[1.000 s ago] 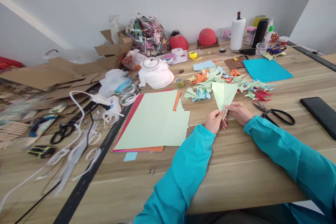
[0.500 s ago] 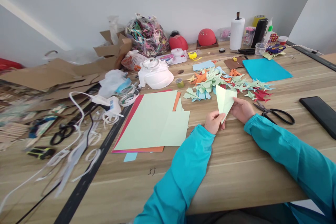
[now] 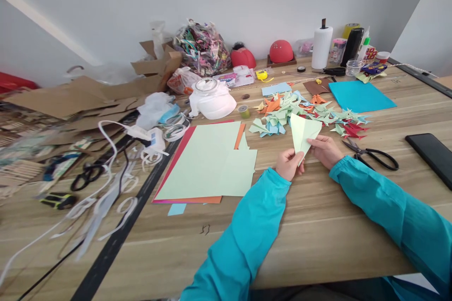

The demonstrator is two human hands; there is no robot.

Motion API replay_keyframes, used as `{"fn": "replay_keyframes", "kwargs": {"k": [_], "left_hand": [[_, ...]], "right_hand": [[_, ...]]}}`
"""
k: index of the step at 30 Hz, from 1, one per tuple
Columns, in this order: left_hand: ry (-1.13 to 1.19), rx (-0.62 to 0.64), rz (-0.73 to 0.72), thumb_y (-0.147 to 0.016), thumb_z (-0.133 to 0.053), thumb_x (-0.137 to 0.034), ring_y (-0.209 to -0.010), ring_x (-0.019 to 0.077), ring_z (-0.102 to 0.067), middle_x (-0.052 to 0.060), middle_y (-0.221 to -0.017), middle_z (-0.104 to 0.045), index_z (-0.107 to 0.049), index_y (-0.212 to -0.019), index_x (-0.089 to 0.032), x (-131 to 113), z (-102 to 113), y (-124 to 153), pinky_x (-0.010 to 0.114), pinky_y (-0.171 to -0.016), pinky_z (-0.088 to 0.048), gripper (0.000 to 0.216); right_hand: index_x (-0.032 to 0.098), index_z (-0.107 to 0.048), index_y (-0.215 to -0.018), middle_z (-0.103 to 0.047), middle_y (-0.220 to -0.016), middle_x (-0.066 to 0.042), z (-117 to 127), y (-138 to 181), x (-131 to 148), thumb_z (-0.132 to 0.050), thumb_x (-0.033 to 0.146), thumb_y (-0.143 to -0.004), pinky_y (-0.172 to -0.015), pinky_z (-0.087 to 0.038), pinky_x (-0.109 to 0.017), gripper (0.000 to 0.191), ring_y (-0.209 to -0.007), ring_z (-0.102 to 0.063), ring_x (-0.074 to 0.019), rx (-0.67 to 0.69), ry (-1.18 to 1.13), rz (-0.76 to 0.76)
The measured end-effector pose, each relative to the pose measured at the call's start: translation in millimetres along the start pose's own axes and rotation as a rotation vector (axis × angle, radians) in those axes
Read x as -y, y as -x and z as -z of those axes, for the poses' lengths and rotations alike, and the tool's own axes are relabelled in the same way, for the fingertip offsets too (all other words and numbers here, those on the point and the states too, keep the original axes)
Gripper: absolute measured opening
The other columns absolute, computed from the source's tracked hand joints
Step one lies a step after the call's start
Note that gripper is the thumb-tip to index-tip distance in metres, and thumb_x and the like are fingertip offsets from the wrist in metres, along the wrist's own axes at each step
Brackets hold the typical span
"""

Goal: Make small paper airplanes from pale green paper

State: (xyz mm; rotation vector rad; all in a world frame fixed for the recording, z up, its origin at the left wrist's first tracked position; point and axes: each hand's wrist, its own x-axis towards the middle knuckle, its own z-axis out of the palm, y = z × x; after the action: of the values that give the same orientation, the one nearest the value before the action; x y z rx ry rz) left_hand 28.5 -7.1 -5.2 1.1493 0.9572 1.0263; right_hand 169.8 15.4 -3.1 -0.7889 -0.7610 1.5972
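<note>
A pale green sheet of folded paper (image 3: 302, 130), kite-shaped with its narrow point down, is held up above the table. My left hand (image 3: 289, 163) pinches it near the lower point. On its right edge the thumb and fingers of my right hand (image 3: 325, 149) are closed. Behind the paper lies a heap of small folded paper figures (image 3: 282, 110) in green, orange, blue and red. Black-handled scissors (image 3: 374, 154) rest just right of my right hand. Left of my hands is a stack of coloured paper sheets (image 3: 201, 162), pale green on top.
At the right edge lies a black phone (image 3: 430, 156). A blue sheet (image 3: 362, 96) sits behind the heap. Cables with a white power strip (image 3: 146, 136) spread over the left side. Red pincushion-like domes (image 3: 281, 51), a white bottle (image 3: 321, 47) and a stuffed plastic bag (image 3: 203, 49) stand along the wall.
My right thumb has shifted inward onto the face of the folded paper. My left hand keeps its pinch at the lower point. The whole view has moved slightly.
</note>
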Motion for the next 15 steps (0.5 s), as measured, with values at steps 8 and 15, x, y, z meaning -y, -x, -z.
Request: {"fn": "replay_keyframes", "kwargs": {"k": [8,15], "left_hand": [[0.341,-0.322,-0.067,-0.053,-0.075,-0.04,-0.041,0.0096,-0.053,-0.003,-0.049,-0.056,-0.056,-0.068,-0.015,-2,13,-17,0.019,-0.035,-0.04,0.035],[0.588,-0.252,0.013,-0.05,-0.078,-0.031,-0.035,0.0058,-0.045,-0.006,-0.042,-0.05,-0.053,-0.063,-0.015,-7,22,-21,0.017,-0.033,-0.033,0.032]], "right_hand": [[0.019,-0.066,-0.082,-0.066,-0.075,0.001,-2,5,-3,-0.078,0.021,-0.056,-0.059,-0.045,-0.027,0.029,-0.063,-0.056,-0.0122,0.034,0.185,0.124],[0.019,-0.065,-0.095,-0.068,-0.093,-0.004,8,1,-6,-0.079,0.032,-0.054,-0.078,-0.046,-0.032,0.045,-0.093,-0.057,-0.0215,0.127,0.498,0.128]]}}
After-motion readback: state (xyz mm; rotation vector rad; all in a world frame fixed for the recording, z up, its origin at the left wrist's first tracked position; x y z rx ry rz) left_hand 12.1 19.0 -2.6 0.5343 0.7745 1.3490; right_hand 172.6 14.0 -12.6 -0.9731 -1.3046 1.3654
